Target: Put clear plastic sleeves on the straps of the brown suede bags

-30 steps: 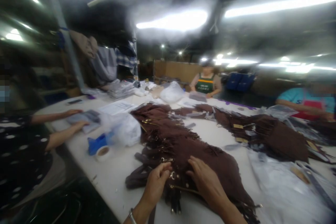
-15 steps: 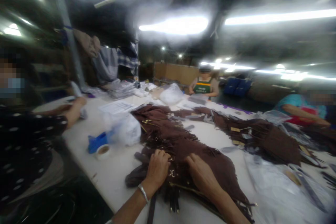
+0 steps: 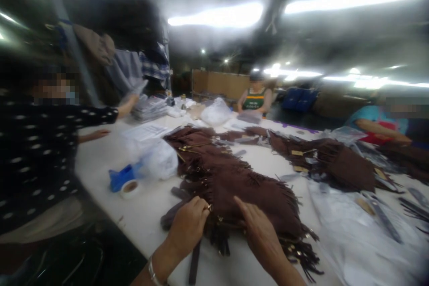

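A dark brown fringed bag with gold-coloured metal fittings lies on the white table in front of me. At its left end is my left hand, wearing a silver bangle, its fingers closed on the bag's edge beside a small metal fitting. My right hand rests against the bag's near side with fingers stretched out. Dark tassels hang between the hands, and a dark strap runs toward me. More brown bags are heaped just behind this one.
A tape roll and blue tape dispenser stand left, near a clear plastic bag. Scissors lie on plastic sheeting at right. More brown bags lie beyond. Co-workers are at the left, far side and right.
The bag's near edge has shifted, and its fringe now spreads at the lower right. My left hand has moved slightly left and nearer me. The left co-worker's arm now reaches toward the stacked packets.
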